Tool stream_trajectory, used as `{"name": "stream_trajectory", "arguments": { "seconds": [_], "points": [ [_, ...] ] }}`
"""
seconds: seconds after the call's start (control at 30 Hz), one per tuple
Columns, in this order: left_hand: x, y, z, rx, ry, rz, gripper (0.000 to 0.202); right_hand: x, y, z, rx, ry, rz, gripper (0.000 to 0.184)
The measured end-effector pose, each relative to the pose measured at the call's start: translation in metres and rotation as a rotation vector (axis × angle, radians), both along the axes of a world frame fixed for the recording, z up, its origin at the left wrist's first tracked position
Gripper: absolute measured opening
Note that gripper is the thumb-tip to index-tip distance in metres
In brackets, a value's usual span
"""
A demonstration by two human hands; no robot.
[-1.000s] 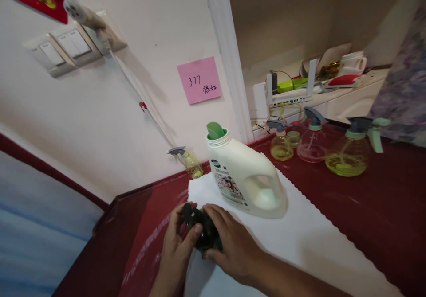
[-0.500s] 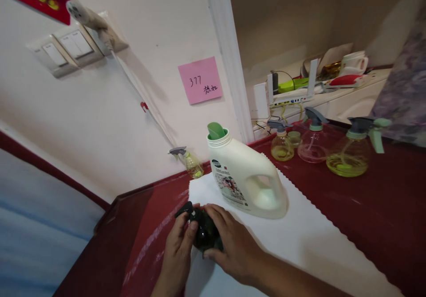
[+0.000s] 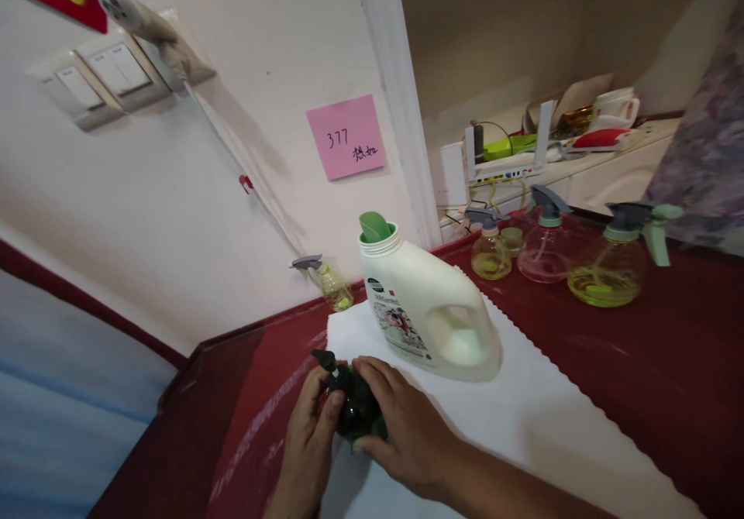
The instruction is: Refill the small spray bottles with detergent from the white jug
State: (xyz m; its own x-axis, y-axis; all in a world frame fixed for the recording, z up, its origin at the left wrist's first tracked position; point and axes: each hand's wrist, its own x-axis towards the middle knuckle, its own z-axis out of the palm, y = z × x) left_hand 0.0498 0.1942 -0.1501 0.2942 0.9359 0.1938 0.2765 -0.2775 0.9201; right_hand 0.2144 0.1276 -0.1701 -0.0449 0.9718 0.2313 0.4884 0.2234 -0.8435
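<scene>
Both my hands are around a dark green pump bottle [image 3: 353,412] above the white cloth [image 3: 517,426]. My left hand [image 3: 311,426] grips it at the collar, just under the black pump head [image 3: 326,361], with thumb and fingers closed. Around the bottle's body curl the fingers of my right hand [image 3: 407,426]; its thumb presses the lower side. Behind them a large cream detergent jug [image 3: 433,310] stands on the cloth, its capless mouth showing a green spout [image 3: 377,227]. The bottle's far side is hidden by my fingers.
A small spray bottle [image 3: 334,285] stands by the wall. To the right on the dark red table [image 3: 674,372] are a yellow spray bottle [image 3: 491,256], a pink one [image 3: 543,256] and a larger yellow one [image 3: 604,279]. A white router [image 3: 511,170] sits behind.
The pump head has turned a little, its nozzle now pointing more up and away. Both hands keep their hold on the bottle; the view has shifted slightly.
</scene>
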Motion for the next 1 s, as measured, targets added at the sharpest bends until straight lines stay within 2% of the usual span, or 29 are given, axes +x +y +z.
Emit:
{"name": "stream_trajectory", "arguments": {
  "seconds": [0.1, 0.23, 0.37, 0.57, 0.7, 0.8, 0.9, 1.0],
  "points": [
    [-0.006, -0.001, 0.001, 0.002, 0.03, 0.016, 0.052, 0.0, -0.001, 0.003, -0.012, 0.002, 0.0, 0.091],
    [-0.004, -0.001, 0.007, -0.09, -0.091, -0.042, 0.054, 0.001, -0.003, 0.006, -0.014, 0.008, 0.005, 0.089],
    [0.007, 0.0, 0.013, -0.035, -0.143, -0.015, 0.049, 0.002, -0.004, 0.006, -0.023, 0.004, 0.003, 0.089],
    [0.009, 0.0, 0.008, -0.027, -0.079, -0.013, 0.041, 0.001, -0.001, 0.003, -0.01, 0.017, 0.002, 0.091],
    [0.004, -0.001, 0.004, 0.003, -0.019, -0.02, 0.042, 0.0, -0.001, 0.003, -0.053, -0.005, 0.001, 0.093],
    [-0.003, -0.005, 0.005, 0.022, 0.004, 0.039, 0.05, 0.0, -0.001, 0.001, -0.063, -0.013, 0.005, 0.093],
    [-0.018, -0.013, 0.006, -0.008, 0.018, 0.086, 0.055, 0.0, -0.001, -0.001, -0.053, 0.005, 0.009, 0.091],
    [-0.04, -0.023, 0.001, 0.017, 0.085, 0.092, 0.047, -0.001, 0.002, -0.003, -0.043, 0.047, 0.011, 0.095]
  ]
}}
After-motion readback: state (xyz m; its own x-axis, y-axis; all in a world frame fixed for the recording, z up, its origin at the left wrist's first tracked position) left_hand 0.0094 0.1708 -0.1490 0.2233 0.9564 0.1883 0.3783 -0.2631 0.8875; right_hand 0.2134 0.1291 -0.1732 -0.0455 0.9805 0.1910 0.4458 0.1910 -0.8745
